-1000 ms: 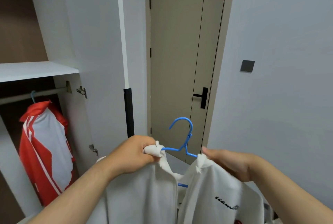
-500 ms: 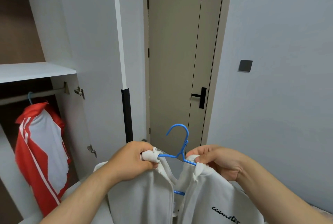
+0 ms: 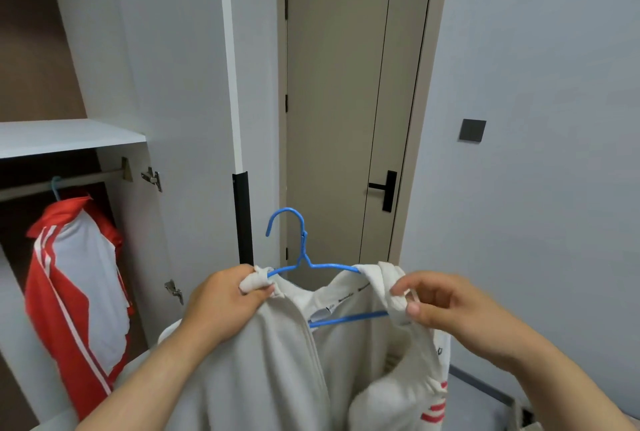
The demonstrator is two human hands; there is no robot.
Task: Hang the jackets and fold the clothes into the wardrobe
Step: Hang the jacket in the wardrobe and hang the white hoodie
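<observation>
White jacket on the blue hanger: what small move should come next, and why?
Probably the right hand tugs its pinched collar edge down over the right arm of the blue hanger. The left hand grips the white jacket at the other end, and the right side looks bunched.

A thin blue wire hanger (image 3: 303, 243) sits inside a white zip-front cloth jacket (image 3: 277, 378), hook upright. The left hand (image 3: 221, 302) grips bunched fabric over the hanger's left arm; the right hand (image 3: 446, 309) pinches the collar edge at its right arm (thumb and forefinger on the cloth). A red-and-white striped jacket (image 3: 76, 292) hangs from the wardrobe's metal rail (image 3: 86, 178), left of a closed beige door (image 3: 339, 119).
</observation>
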